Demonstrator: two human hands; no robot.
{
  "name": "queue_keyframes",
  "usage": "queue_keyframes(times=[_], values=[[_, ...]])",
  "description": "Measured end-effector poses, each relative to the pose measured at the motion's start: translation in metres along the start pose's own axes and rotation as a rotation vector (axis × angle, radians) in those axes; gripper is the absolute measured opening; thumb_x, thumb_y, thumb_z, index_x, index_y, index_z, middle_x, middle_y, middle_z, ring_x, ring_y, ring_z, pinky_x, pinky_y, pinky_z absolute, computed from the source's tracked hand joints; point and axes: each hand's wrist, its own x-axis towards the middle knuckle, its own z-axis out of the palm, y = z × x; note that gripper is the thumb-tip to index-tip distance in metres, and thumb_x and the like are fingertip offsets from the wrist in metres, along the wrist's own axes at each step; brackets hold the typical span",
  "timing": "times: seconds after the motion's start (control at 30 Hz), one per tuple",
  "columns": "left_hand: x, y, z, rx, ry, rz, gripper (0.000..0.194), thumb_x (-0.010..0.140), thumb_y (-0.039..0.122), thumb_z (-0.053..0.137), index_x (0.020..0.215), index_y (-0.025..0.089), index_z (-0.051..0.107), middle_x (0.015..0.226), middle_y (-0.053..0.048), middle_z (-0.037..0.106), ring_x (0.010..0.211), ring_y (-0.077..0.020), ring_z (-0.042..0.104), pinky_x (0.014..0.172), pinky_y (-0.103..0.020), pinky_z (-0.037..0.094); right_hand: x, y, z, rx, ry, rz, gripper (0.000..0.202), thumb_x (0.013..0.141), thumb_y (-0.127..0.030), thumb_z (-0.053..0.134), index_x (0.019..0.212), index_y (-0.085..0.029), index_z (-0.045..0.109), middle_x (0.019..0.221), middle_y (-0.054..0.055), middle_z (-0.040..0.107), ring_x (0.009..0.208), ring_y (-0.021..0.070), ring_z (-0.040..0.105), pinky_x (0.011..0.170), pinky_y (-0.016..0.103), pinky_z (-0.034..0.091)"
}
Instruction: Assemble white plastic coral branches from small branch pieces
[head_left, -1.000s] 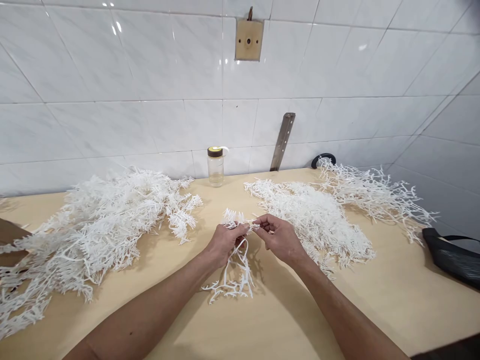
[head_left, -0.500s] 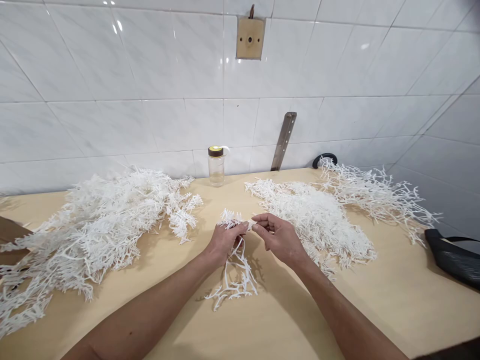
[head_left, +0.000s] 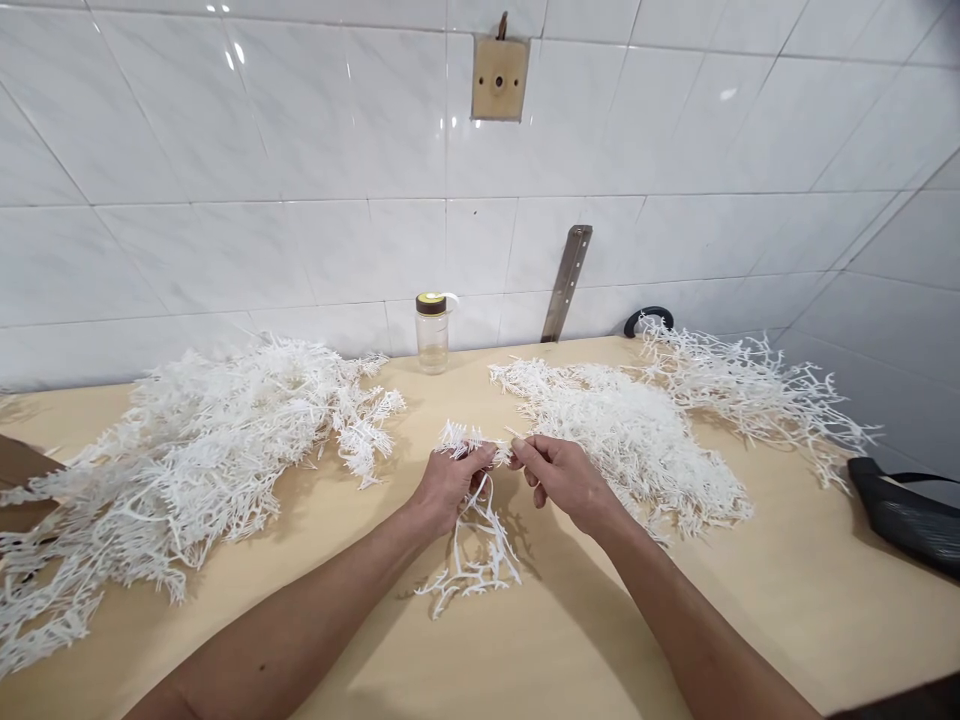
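Your left hand clasps the white, branching, plastic-looking sprig, your right hand pinches spiky white tips alongside, so anchor that left grip and work gently.

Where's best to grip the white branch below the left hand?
Probably grip the white branch by its narrow upper stems, just below the left hand, from the right: its forked tips spread wider lower down, and the left forearm occupies the left.

Tbl: sprig pile L, 2nd pile R, 3rd pile behind that, far R. Bottle at back nr wall; metal strip R of it. L hand, R hand & sprig in front of bottle.
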Motion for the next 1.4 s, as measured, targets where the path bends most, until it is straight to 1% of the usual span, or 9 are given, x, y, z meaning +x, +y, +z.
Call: queue_keyframes(times=[0.13,0.23,0.37,0.5,0.63,0.8,1.03,1.17,1.4], values=[[-0.001,0.001,0.0,0.039,-0.005,0.018,0.035,0.064,0.043,0.078,0.061,0.016,0.055,0.049,0.004,0.047,0.045,-0.0098,0.042,0.046,-0.025,0.033,0.001,0.001,0.004,0.122,-0.077,0.051,0.048,0.085,-0.062,0.057,0.074,-0.016,0.065,0.07,0.001,0.06,0.043,0.0076,0.05,0.041,0.024,0.044],[0.0,0.001,0.0,0.057,0.021,0.024,0.035,0.063,0.042,0.078,0.062,0.016,0.055,0.049,0.003,0.048,0.046,-0.0108,0.044,0.047,-0.025,0.035,0.0,-0.001,0.004,0.161,-0.091,-0.017,0.039,0.084,-0.056,0.062,0.082,-0.017,0.066,0.068,-0.001,0.057,0.048,0.0088,0.052,0.044,0.023,0.047],[0.002,-0.001,0.0,0.025,0.052,0.028,0.036,0.06,0.041,0.08,0.06,0.017,0.053,0.048,0.005,0.045,0.045,-0.0103,0.042,0.045,-0.025,0.034,-0.002,-0.004,0.004,0.088,0.011,-0.123,0.03,0.084,-0.049,0.064,0.087,-0.019,0.066,0.07,-0.002,0.058,0.048,0.0094,0.053,0.046,0.025,0.05],[0.003,-0.001,-0.001,-0.003,0.061,0.01,0.036,0.061,0.04,0.08,0.06,0.017,0.053,0.047,0.005,0.044,0.044,-0.0099,0.042,0.045,-0.025,0.034,-0.004,-0.002,0.008,-0.06,0.076,-0.25,0.024,0.085,-0.043,0.063,0.091,-0.02,0.067,0.082,0.004,0.064,0.057,0.0135,0.058,0.045,0.025,0.051],[0.001,0.001,-0.001,-0.005,0.04,-0.006,0.034,0.061,0.04,0.079,0.061,0.016,0.055,0.047,0.004,0.046,0.044,-0.0104,0.043,0.045,-0.025,0.035,-0.003,0.0,0.012,-0.234,0.139,-0.422,0.014,0.086,-0.033,0.062,0.091,-0.021,0.068,0.09,0.006,0.067,0.069,0.0156,0.061,0.055,0.027,0.053],[0.001,0.002,-0.001,-0.008,0.01,-0.057,0.037,0.058,0.042,0.081,0.059,0.016,0.054,0.048,0.003,0.048,0.045,-0.0111,0.045,0.045,-0.025,0.035,-0.003,-0.002,0.013,-0.354,0.218,-0.519,0.011,0.088,-0.029,0.06,0.086,-0.021,0.067,0.086,0.005,0.066,0.064,0.0142,0.058,0.062,0.029,0.051],[-0.001,0.007,-0.001,0.044,-0.042,-0.092,0.032,0.061,0.038,0.078,0.057,0.016,0.056,0.045,0.003,0.047,0.043,-0.0107,0.044,0.044,-0.024,0.034,-0.006,-0.007,0.011,-0.391,0.21,-0.601,0.018,0.094,-0.028,0.051,0.087,-0.022,0.066,0.089,0.006,0.065,0.064,0.0147,0.057,0.062,0.03,0.051],[0.0,0.008,-0.003,0.081,-0.036,-0.108,0.03,0.062,0.037,0.078,0.057,0.015,0.057,0.044,0.001,0.049,0.043,-0.0114,0.045,0.044,-0.024,0.033,-0.007,-0.006,0.01,-0.382,0.2,-0.696,0.018,0.095,-0.024,0.05,0.089,-0.023,0.066,0.092,0.007,0.064,0.073,0.016,0.061,0.062,0.029,0.052],[0.009,0.0,-0.006,-0.034,0.001,-0.085,0.037,0.061,0.043,0.079,0.06,0.014,0.058,0.049,0.0,0.052,0.045,-0.0107,0.046,0.048,-0.025,0.038,-0.004,0.0,0.008,-0.4,0.142,-0.743,0.015,0.094,-0.022,0.051,0.092,-0.023,0.066,0.097,0.008,0.065,0.078,0.0163,0.063,0.061,0.028,0.053]])
